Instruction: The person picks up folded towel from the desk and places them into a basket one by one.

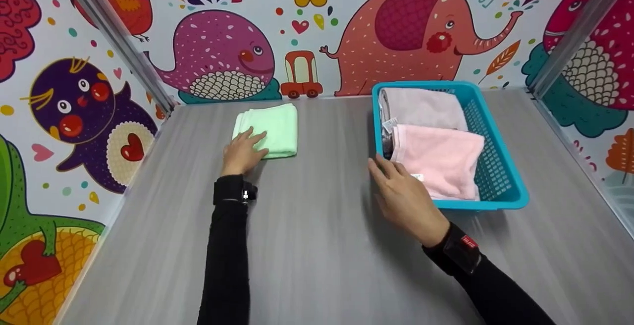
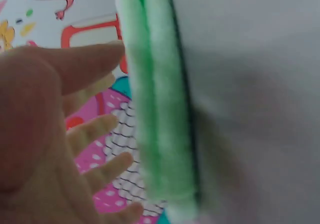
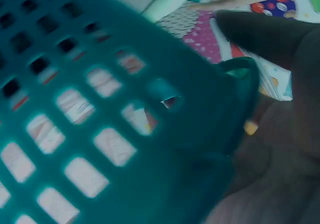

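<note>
A folded light-green towel (image 1: 280,134) lies on the grey tabletop at the left. My left hand (image 1: 242,154) is over its near-left part, fingers spread and extended; the left wrist view has the thumb of that hand (image 2: 40,129) right at the edge of the layered green towel (image 2: 157,94). To the right stands a turquoise plastic basket (image 1: 517,198). Beside its near-left corner is my right hand (image 1: 408,198), fingers loosely extended. In the right wrist view, the hand (image 3: 270,164) is close by the corner of the perforated basket (image 3: 195,119).
Inside the basket, a folded pink towel (image 1: 438,159) lies in front of a folded pale grey one (image 1: 423,107), both with white tags. Cartoon-printed wall panels (image 1: 307,32) close off the back and both sides, with metal corner posts (image 1: 124,42).
</note>
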The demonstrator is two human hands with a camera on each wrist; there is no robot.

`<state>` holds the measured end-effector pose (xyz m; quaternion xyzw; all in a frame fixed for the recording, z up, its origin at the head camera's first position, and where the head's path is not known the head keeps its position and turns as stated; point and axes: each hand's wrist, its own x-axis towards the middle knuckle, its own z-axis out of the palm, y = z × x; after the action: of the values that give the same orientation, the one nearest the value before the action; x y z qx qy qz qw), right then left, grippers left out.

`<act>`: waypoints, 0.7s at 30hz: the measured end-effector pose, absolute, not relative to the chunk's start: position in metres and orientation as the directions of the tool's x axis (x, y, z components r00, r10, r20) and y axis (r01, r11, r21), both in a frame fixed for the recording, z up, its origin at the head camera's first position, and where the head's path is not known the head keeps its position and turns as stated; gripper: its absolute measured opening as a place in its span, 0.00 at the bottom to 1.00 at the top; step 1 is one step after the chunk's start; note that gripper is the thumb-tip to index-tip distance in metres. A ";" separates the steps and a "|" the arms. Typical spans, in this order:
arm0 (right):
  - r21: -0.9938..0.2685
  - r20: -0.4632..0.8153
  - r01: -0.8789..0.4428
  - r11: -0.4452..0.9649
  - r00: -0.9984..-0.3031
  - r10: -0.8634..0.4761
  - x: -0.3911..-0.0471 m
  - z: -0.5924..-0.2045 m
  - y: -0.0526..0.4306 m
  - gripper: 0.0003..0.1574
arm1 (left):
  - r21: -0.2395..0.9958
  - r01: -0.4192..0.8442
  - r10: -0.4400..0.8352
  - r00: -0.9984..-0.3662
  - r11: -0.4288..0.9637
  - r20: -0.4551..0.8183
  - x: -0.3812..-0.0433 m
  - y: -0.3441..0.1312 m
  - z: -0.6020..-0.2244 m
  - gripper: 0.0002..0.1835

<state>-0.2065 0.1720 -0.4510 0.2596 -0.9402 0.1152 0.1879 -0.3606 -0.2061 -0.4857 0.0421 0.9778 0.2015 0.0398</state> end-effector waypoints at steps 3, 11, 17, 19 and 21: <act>-0.134 0.428 -0.517 0.845 -0.799 -0.421 -0.208 -0.456 0.173 0.47 | 0.431 0.051 0.111 -0.987 0.901 -0.115 -0.362 -0.213 -0.492 0.30; -0.132 0.413 -0.497 0.857 -0.814 -0.409 -0.212 -0.460 0.170 0.45 | 0.390 0.079 0.151 -0.976 0.917 -0.156 -0.352 -0.204 -0.492 0.30; -0.050 0.438 -0.481 0.875 -0.798 -0.414 -0.216 -0.463 0.169 0.36 | 0.308 0.195 0.248 -0.958 0.931 -0.142 -0.336 -0.171 -0.493 0.31; -0.025 0.453 -0.483 0.875 -0.786 -0.421 -0.217 -0.465 0.169 0.35 | 0.278 0.236 0.280 -0.951 0.931 -0.131 -0.329 -0.159 -0.494 0.30; -0.005 0.468 -0.486 0.874 -0.773 -0.428 -0.218 -0.466 0.169 0.34 | 0.246 0.264 0.299 -0.948 0.933 -0.113 -0.321 -0.150 -0.494 0.30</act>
<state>-0.2180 0.1695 -0.4663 0.2433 -0.9395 0.0628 0.2330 -0.3214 -0.1501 -0.4942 0.1436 0.9802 0.1146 0.0746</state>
